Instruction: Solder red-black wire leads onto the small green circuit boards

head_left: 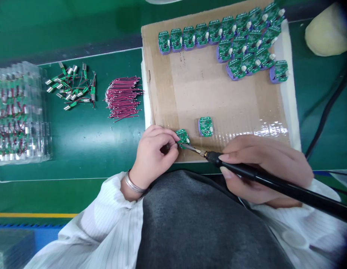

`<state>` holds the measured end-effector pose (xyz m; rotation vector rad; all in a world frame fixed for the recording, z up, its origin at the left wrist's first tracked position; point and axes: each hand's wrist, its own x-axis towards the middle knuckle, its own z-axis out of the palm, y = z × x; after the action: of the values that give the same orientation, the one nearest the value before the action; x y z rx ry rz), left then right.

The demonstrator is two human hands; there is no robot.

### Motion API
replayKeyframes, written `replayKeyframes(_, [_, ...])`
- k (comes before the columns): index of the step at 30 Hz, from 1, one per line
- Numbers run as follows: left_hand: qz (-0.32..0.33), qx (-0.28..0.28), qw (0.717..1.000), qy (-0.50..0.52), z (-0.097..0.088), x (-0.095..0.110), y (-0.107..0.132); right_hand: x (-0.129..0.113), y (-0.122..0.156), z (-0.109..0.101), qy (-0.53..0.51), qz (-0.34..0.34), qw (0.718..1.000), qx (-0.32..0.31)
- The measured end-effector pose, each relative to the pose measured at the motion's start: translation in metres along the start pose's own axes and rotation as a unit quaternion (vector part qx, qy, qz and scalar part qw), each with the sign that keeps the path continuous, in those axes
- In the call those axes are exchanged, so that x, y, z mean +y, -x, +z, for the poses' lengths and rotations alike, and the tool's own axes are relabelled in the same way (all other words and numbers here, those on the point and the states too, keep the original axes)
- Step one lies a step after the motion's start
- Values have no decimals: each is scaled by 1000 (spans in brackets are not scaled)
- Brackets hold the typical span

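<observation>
My right hand (263, 168) is wrapped round a black soldering iron (246, 172), held like a pen. The iron's metal tip reaches the lower edge of a small green circuit board (182, 136) near the cardboard's front edge. At that board's left side, my left hand (158, 147) pinches with thumb and forefinger. Whatever lies between those fingertips is too small to make out, and the fingers cover part of the board. Just right of it, a second green board with a purple underside (205, 127) lies flat, untouched by either hand.
Several similar boards (201, 35) stand in rows at the cardboard sheet's (195, 86) back. Left of it lie a bundle of dark red wires (124, 98) and small metal parts with wires (74, 86). Clear trays (19, 116) stand far left. A black cable (327, 112) runs at right.
</observation>
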<state>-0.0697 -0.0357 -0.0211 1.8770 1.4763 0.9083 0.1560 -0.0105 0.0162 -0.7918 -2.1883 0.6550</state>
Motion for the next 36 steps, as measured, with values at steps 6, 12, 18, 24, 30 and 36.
replayKeyframes(6, [0, 0, 1000, -1, 0, -1, 0, -5, 0, -2, 3, 22, 1000, 14])
replayKeyframes(12, [-1, 0, 1000, -2, 0, -1, 0, -9, -5, -3, 11, 19, 1000, 9])
replayKeyframes(18, [-1, 0, 1000, -3, 0, -1, 0, -7, -6, -2, 18, -3, 1000, 2])
replayKeyframes(24, [-4, -2, 1000, -1, 0, 0, 0, -6, -9, -1, 19, -8, 1000, 0])
replayKeyframes(30, [-7, -4, 1000, -3, 0, 0, 0, -6, -10, 0, 26, -4, 1000, -3])
replayKeyframes(36, [-6, -6, 1000, -3, 0, 0, 0, -7, -8, 0, 33, 9, 999, -9])
